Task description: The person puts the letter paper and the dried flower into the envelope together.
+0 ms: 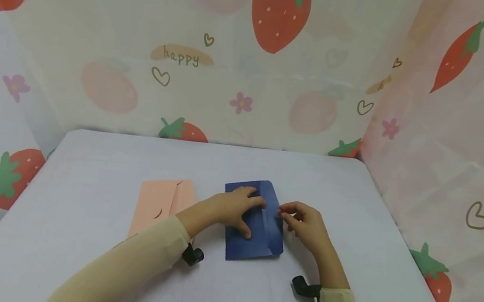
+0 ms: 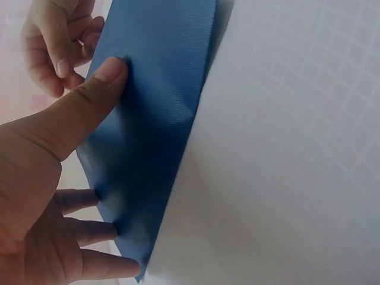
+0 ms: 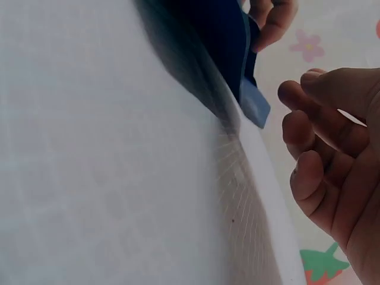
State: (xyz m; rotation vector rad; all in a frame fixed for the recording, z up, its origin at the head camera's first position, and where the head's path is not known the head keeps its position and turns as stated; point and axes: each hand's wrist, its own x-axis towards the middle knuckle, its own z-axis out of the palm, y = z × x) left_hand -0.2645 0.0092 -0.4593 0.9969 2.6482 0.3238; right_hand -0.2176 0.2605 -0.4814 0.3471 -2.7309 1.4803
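Note:
A dark blue envelope (image 1: 253, 242) lies on the table with its flap (image 1: 274, 221) spread out to the right. Across its body rests my left hand (image 1: 236, 209), fingers spread, thumb toward the near side; in the left wrist view the thumb (image 2: 110, 71) lies on the blue paper. My right hand (image 1: 305, 225) is at the flap's outer edge, its fingers loosely bent and thumb close to the index finger. In the right wrist view those fingertips (image 3: 309, 172) hold nothing and appear apart from the envelope. A peach-pink envelope (image 1: 155, 201) lies to the left, partly hidden by my left forearm.
A white cloth covers the table (image 1: 102, 163). Strawberry-print curtains (image 1: 243, 74) stand behind and at both sides. Each wrist carries a small black camera (image 1: 193, 255), and beige sleeves cover the forearms.

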